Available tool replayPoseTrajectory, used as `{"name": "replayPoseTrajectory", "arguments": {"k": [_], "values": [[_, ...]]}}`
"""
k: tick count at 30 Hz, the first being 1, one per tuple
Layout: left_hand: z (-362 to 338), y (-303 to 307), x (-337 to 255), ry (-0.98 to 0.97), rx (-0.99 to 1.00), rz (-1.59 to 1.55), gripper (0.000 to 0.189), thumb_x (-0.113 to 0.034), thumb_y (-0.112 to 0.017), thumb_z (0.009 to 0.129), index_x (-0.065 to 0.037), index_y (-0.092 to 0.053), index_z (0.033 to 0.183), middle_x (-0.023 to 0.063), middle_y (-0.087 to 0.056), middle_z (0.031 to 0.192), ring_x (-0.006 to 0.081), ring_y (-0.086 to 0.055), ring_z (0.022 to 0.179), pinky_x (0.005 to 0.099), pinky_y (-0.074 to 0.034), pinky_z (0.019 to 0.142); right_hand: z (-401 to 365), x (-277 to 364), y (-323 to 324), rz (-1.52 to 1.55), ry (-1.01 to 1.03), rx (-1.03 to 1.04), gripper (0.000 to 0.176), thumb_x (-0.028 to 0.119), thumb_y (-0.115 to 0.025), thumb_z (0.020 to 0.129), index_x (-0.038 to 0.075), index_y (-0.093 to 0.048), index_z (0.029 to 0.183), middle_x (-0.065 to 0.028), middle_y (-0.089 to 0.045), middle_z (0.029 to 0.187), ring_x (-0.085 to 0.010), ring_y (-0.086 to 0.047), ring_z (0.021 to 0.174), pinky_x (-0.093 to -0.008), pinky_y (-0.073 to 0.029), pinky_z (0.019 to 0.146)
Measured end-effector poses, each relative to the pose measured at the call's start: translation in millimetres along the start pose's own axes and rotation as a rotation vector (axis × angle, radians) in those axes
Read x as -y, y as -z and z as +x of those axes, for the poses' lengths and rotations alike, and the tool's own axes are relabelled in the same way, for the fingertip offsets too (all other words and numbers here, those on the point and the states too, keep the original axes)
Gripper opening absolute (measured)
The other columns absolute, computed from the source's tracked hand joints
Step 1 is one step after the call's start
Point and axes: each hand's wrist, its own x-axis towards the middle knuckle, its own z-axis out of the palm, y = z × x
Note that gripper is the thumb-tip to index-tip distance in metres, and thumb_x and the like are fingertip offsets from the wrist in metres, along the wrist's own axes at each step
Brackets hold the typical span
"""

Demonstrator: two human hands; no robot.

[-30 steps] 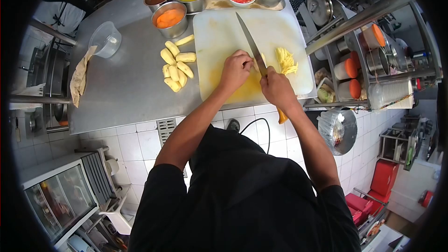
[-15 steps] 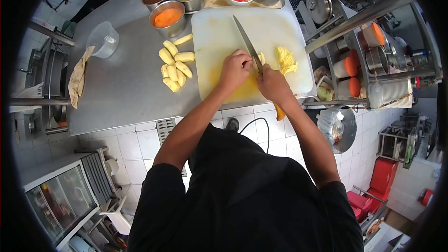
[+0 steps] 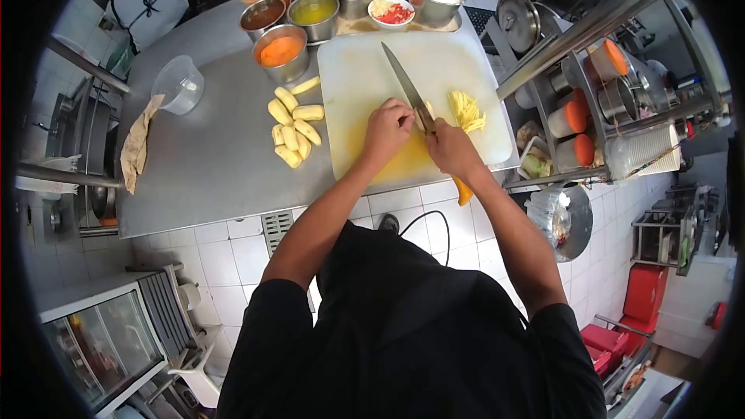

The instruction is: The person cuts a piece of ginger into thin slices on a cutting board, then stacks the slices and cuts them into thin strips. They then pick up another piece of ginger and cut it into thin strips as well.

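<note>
My right hand (image 3: 452,150) grips a kitchen knife (image 3: 402,72) near the base of its blade. The orange handle shows below my wrist, and the tip points to the far side of the white cutting board (image 3: 361,62). Just left of the blade, my left hand (image 3: 388,133) has its fingers curled on a small pale yellow piece (image 3: 420,119), mostly hidden by fingers and knife. To the right lies a pile of thin yellow strips (image 3: 466,112). Several peeled, finger-shaped yellow pieces (image 3: 291,136) sit on the steel table left of the board.
Behind the board stand metal bowls, including one with orange contents (image 3: 285,70), and a white bowl (image 3: 392,13) of chopped red and pale bits. A clear plastic tub (image 3: 178,85) and tan cloth (image 3: 137,147) are at left. A metal rail (image 3: 582,35) crosses at right. Another person (image 3: 147,8) is at upper left.
The view has shifted slightly, so the table sits lower and more of the other person shows. Both hands stay close together at the knife, with little movement over the board.
</note>
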Motion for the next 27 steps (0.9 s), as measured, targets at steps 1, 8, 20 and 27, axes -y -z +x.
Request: {"name": "replayPoseTrajectory", "arguments": {"k": [1,8,20,27], "values": [[2,1,-1,-0.01,-0.005,0.008,0.004,0.0,-0.071,0.082,0.002,-0.073,0.084,0.0127,-0.07,0.09,0.0299,-0.066,0.069,0.0373,-0.054,0.065,-3,-1,-1,-0.015,0.024,-0.017,0.023,0.016,-0.055,0.095,-0.006,-0.054,0.098,-0.0326,-0.067,0.079,-0.0509,-0.067,0.079,-0.057,-0.054,0.075],[-1,0,0,-0.021,-0.015,0.001,0.005,0.001,-0.07,0.081,0.002,-0.073,0.084,0.0129,-0.07,0.092,0.0298,-0.066,0.069,0.0372,-0.054,0.065,-12,1,2,-0.055,0.069,-0.109,0.021,0.016,-0.055,0.095,-0.005,-0.053,0.098,-0.0307,-0.066,0.075,-0.0498,-0.067,0.076,-0.0568,-0.055,0.074],[-2,1,2,-0.026,-0.013,0.015,0.005,0.0,-0.073,0.082,0.003,-0.074,0.086,0.01,-0.071,0.092,0.0218,-0.064,0.063,0.0315,-0.051,0.06,-12,4,-3,-0.08,0.066,-0.087,0.021,0.016,-0.054,0.095,-0.005,-0.053,0.098,-0.0313,-0.066,0.076,-0.0497,-0.067,0.077,-0.0576,-0.055,0.076],[-2,2,-1,0.004,0.008,0.008,0.005,0.0,-0.073,0.083,0.003,-0.073,0.087,0.0099,-0.07,0.092,0.0214,-0.064,0.063,0.0316,-0.051,0.06,-10,4,-3,-0.107,0.1,-0.095,0.02,0.014,-0.055,0.093,-0.006,-0.053,0.098,-0.0321,-0.066,0.075,-0.0503,-0.067,0.077,-0.0577,-0.055,0.075]]}}
